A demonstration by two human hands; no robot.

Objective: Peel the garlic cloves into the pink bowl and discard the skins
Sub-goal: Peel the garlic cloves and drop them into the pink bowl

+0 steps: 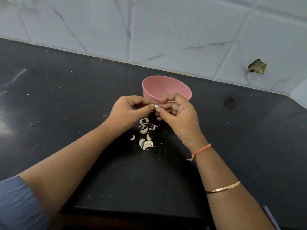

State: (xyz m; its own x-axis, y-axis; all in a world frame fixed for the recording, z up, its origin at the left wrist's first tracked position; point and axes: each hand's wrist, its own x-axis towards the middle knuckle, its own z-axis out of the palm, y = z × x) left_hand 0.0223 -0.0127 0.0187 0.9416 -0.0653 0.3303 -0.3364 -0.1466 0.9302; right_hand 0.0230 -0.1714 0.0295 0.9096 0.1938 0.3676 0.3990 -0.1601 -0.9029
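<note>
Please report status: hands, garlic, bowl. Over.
Left hand and right hand pinch one garlic clove, in front of pink bowl. Loose cloves and skins on black counter below. Nothing in the way.

The person wears a blue sleeve (16, 201) on the left arm (74, 156), down at 8 o'clock; the cloth is soft and wrinkly; from the sleeve's edge on to the hand, that arm is bare; the right arm (232, 206), at 5 o'clock, is bare too; a thin orange thread (200, 150) is tied round its wrist, with a little knot and short ends hanging at the 7 o'clock side; nearer the elbow sits a thin, shiny gold bangle (223, 188); a small thin ring (167, 96) shows on one finger of the right hand (179, 117).
</note>
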